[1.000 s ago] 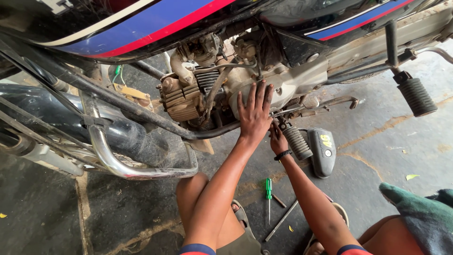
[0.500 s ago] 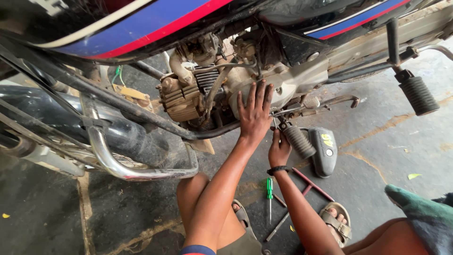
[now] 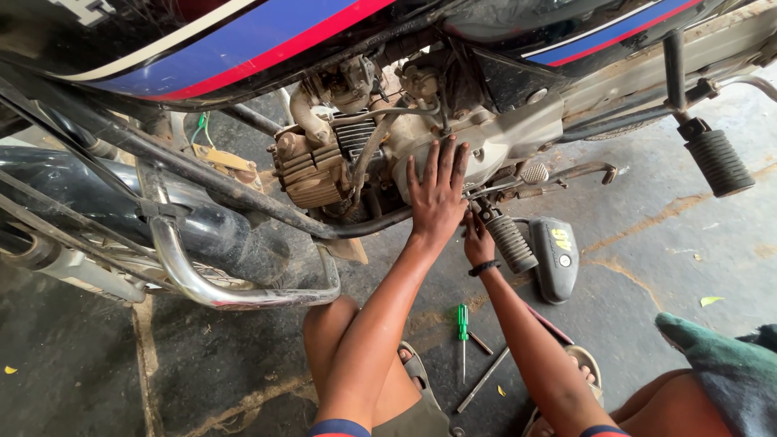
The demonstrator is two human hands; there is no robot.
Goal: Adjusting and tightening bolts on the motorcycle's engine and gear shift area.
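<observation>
The left hand (image 3: 437,198) lies flat, fingers spread and holding nothing, against the grey metal engine casing (image 3: 494,150) of the tilted motorcycle. The right hand (image 3: 477,241) reaches beneath it beside the ribbed black footpeg (image 3: 511,243); its grip cannot be told. A green-handled screwdriver (image 3: 463,324) lies on the concrete floor (image 3: 647,243).

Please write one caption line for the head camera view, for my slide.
Left hand flat on a motorcycle engine case; right hand beside the footpeg.

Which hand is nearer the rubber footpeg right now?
Right. The right hand is beside the footpeg, touching or nearly so; the left hand lies flat on the engine cover above.
</observation>
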